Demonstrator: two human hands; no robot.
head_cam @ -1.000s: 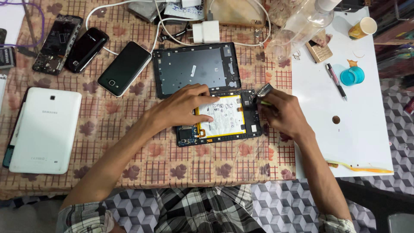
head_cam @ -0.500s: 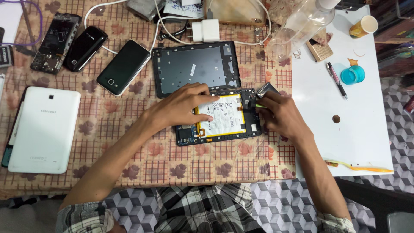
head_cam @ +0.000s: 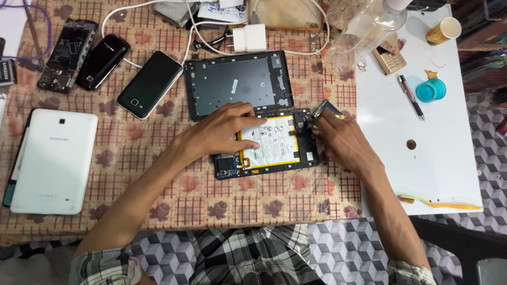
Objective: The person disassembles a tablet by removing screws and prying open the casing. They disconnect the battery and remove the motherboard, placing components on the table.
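Two hands work on the opened tablet [head_cam: 266, 143], light but fragile: left hand [head_cam: 224, 129] presses flat on the battery [head_cam: 274, 140], right hand [head_cam: 338, 138] pinches at its upper right corner; better hold by the frame edges.

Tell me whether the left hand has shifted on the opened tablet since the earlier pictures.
No. The left hand stays flat on the opened tablet, fingers on its white battery, just below the detached back cover.

Opened tablet [head_cam: 269, 142] flat on checked tablecloth [head_cam: 158, 179], white battery exposed, just below its detached back cover [head_cam: 237, 83].
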